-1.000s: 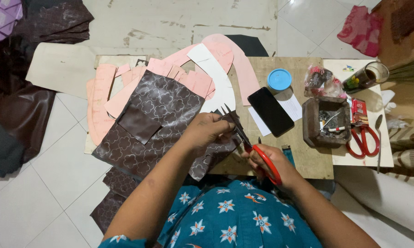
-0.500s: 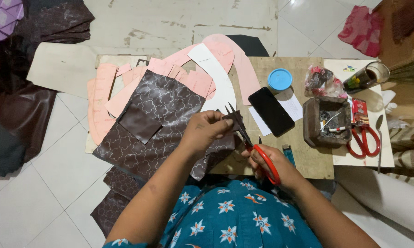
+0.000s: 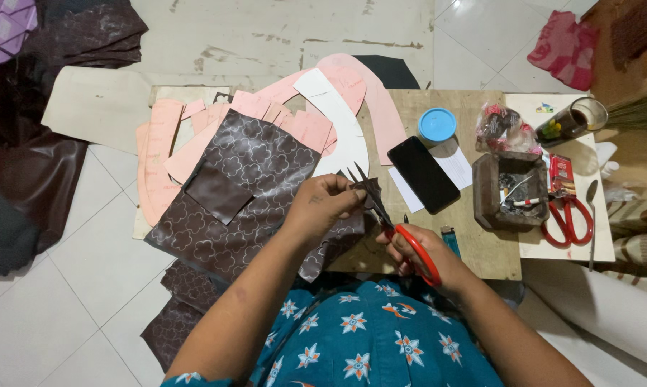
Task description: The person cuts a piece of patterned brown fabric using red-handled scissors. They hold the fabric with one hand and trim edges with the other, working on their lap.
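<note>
Head view: a small scrap of dark brown patterned synthetic leather is pinched between the thumb and fingertips of the left hand and held up off the wooden work board, so that both faces are free for the blades. The red-handled scissors are gripped by the right hand, fingers closed through the loops, with the blades parted and pointing toward eleven o'clock, their tips at the scrap's edge. Directly beneath the left hand, a large sheet of the same brown quatrefoil-patterned leather is spread flat over the board, apparently as stock kept within reach. At twelve o'clock from the hands, pink and white curved card patterns are fanned out. At two o'clock lies a black phone, with a blue round lid beyond it. At three o'clock a brown open box of small items is set, and a second pair of red scissors rests just beside it.
</note>
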Demonstrator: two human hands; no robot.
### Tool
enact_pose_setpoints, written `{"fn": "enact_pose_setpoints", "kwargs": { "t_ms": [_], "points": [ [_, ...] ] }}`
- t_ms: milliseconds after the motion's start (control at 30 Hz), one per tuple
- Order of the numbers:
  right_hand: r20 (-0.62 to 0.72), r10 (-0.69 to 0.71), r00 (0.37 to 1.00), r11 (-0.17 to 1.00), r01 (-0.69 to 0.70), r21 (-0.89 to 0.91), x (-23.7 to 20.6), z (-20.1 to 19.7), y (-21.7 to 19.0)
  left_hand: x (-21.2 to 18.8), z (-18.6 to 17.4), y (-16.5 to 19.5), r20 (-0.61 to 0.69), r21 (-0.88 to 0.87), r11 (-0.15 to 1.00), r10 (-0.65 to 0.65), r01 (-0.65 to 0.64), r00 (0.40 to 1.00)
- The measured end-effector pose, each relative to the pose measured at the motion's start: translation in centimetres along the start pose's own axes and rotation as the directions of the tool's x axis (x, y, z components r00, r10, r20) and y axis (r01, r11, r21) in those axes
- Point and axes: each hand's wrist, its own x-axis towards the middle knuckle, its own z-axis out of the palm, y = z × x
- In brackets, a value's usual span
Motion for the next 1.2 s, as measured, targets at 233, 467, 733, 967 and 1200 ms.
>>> {"fn": "enact_pose_setpoints", "kwargs": {
  "t_ms": [233, 467, 733, 967, 1200],
  "points": [
    [0.041, -0.085, 0.996, 0.993, 0.081, 0.089, -0.5, 0.2, -0.3, -0.4, 1.2, -0.6, -0.034, -0.109, 0.994, -0.005, 0.002, 0.999],
    [0.091, -0.192, 0.977, 0.969, 0.174, 0.173, -1.0, 0.7, -0.7, -2.1, 2.5, -0.2, 0.032, -0.181, 0.983, -0.011, 0.017, 0.999],
    [0.095, -0.229, 0.969, 0.964, 0.212, 0.16, -1.2, 0.7, -0.9, -2.1, 3.0, 0.5, 0.004, -0.252, 0.968, -0.001, 0.002, 1.0],
    [0.01, -0.13, 0.991, 0.985, 0.128, 0.116, -0.8, 1.3, -0.9, -2.0, 3.2, 0.2, 0.033, -0.288, 0.955, -0.07, 0.076, 0.997],
    [-0.006, -0.181, 0.983, 0.981, 0.181, 0.074, -0.7, 1.1, -0.6, -1.8, 3.1, 0.1, 0.055, -0.327, 0.942, -0.059, 0.074, 0.997]
  ]
}}
